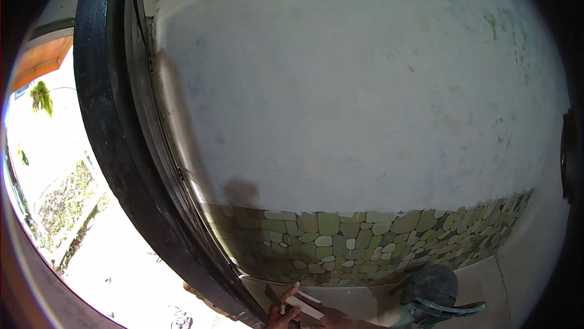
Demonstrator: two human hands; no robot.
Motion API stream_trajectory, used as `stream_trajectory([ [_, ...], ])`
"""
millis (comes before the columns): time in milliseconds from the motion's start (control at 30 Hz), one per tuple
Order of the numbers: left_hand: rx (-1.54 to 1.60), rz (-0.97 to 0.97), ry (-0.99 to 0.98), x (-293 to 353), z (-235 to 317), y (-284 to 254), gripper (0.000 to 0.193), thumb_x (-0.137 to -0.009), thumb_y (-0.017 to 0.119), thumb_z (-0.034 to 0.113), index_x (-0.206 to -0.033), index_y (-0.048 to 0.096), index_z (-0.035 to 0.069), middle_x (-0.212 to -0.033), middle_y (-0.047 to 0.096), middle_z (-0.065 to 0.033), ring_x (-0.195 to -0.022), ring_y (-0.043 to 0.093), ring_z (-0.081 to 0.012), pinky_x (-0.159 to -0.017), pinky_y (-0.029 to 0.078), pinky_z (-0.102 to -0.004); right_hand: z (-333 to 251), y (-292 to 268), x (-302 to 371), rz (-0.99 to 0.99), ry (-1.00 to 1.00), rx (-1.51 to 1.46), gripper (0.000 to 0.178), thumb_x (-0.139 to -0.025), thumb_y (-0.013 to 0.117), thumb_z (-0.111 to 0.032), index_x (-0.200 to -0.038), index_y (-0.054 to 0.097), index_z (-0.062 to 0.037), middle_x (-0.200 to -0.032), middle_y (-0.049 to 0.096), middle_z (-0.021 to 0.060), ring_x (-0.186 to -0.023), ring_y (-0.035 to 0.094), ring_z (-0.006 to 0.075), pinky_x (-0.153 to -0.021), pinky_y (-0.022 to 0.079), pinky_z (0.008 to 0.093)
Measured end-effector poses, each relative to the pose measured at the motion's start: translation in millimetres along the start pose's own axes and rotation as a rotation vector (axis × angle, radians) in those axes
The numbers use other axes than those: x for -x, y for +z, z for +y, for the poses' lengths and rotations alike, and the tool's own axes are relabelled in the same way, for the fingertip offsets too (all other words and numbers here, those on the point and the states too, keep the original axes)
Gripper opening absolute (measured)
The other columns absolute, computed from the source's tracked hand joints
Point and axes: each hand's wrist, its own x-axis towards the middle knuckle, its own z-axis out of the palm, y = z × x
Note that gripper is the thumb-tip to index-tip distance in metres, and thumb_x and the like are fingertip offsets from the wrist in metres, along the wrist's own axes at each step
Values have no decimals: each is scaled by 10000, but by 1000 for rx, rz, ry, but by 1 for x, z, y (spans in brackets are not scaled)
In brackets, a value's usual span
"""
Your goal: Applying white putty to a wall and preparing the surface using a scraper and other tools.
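Note:
At the lower edge of the head view my left hand [281, 318] is closed, its fingers bent, with one finger pointing up and to the right. It is on a small tool with a dark flat blade [271, 294], which looks like a scraper. Right beside it, my right hand [333, 317] comes in from the right and touches a flat white strip [306, 307]. Its fingers are mostly hidden, so how it grips the strip is unclear. Both hands are close together, low in front of the stone-clad wall base.
A pale plastered wall [359, 98] rises above a band of green stone cladding [328, 238]. A dark door frame [100, 86] runs down the left, with bright outdoors beyond. On the floor [486, 280] at right sits a dark rounded object [431, 283] with a greenish curved rim.

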Motion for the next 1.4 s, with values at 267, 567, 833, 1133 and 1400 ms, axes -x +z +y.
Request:
stream_trajectory([
  [267, -136, 198, 340, -16, -30, -15, 350, -894, 643, 204, -1221, 542, 129, -697, 495, 39, -558, 452, -47, -466, 391, -206, 39, -7, -6, -25, -97, 461, 576, -909, 577, -378, -1382, 401, -99, -1397, 429, 114, -1280, 426, 260, -1040, 369, 431],
  [567, -124, 275, 185, -10, -44, -45, 248, -865, 687, 270, -982, 519, 130, -674, 497, 15, -465, 459, -90, -369, 390, -243, 103, -20, -6, 37, 222, 178, 525, -913, 529, -464, -1239, 524, -52, -1269, 529, 168, -1143, 532, 288, -972, 418, 467],
  [833, -375, 413, 139, 26, 9, -44, 294, -856, 689, 341, -976, 503, 149, -650, 485, 15, -428, 426, -85, -347, 360, -249, 178, -21, -13, 109, 478, -92, 571, -916, 492, -531, -1127, 619, -16, -1170, 606, 211, -1036, 614, 309, -919, 456, 495],
  [1133, -88, 271, 280, 30, -38, -103, 486, -912, 622, 219, -1360, 437, 187, -835, 498, 34, -583, 448, -64, -485, 369, -208, 15, 9, -85, -115, 529, -766, 583, -952, 503, -414, -1390, 356, -58, -1317, 489, 129, -1172, 535, 292, -871, 507, 421],
  [1400, -237, 291, 428, 47, -50, -139, 521, -927, 582, 139, -1391, 359, 60, -1336, 475, -107, -1210, 462, -188, -994, 374, -324, -10, -73, -183, 130, 182, 221, 611, -932, 559, -378, -1393, 333, -46, -1332, 473, 153, -1179, 516, 258, -941, 456, 381],
])
